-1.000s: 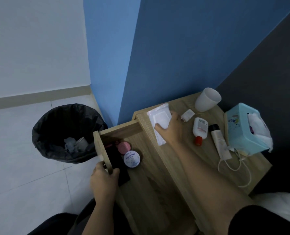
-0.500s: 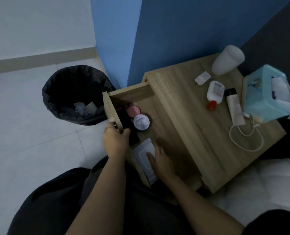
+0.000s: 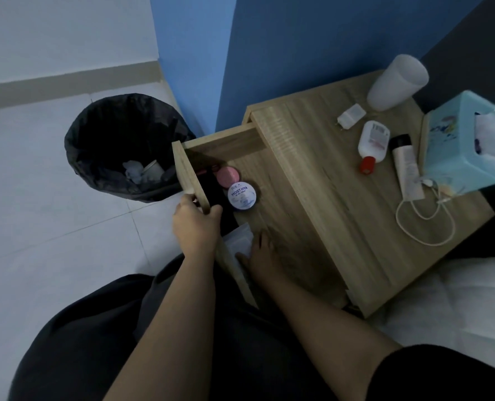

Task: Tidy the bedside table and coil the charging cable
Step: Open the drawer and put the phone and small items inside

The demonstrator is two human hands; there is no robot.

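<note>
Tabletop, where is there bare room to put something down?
The tabletop is bare on its drawer side, up to the bottle and cable. The drawer floor between the blue jar and right hand is free too. Crowded along the far side: cup, plug, tube, tissue box.

Left hand (image 3: 197, 224) on the drawer front (image 3: 189, 172), right hand (image 3: 262, 256) on a white packet (image 3: 238, 241) inside.

Your shot's pretty dim and bluish, soft all over, edges warped by the wide lens, shadows faint.
</note>
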